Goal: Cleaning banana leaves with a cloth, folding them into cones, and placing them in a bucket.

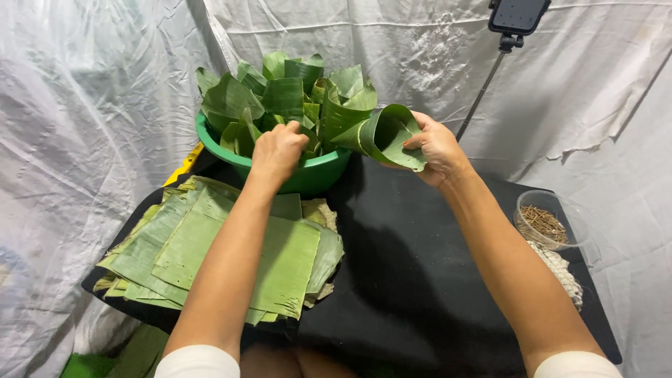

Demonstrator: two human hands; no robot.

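We find the right hand (437, 148) closed around a rolled banana-leaf cone (381, 133), held just right of the green basin (308, 178); the cone's long axis runs roughly level, its tip toward the basin and its open mouth toward the palm. The left hand (278, 149) is curled in among the leaf cones (280, 94) piled in that basin; whether it grips one we cannot tell. Flat cut leaves (210, 245) lie stacked on the black surface (406, 280) below left. A clear tub of small sticks (542, 222) sits far right. A phone on a stand (516, 15) rises behind.
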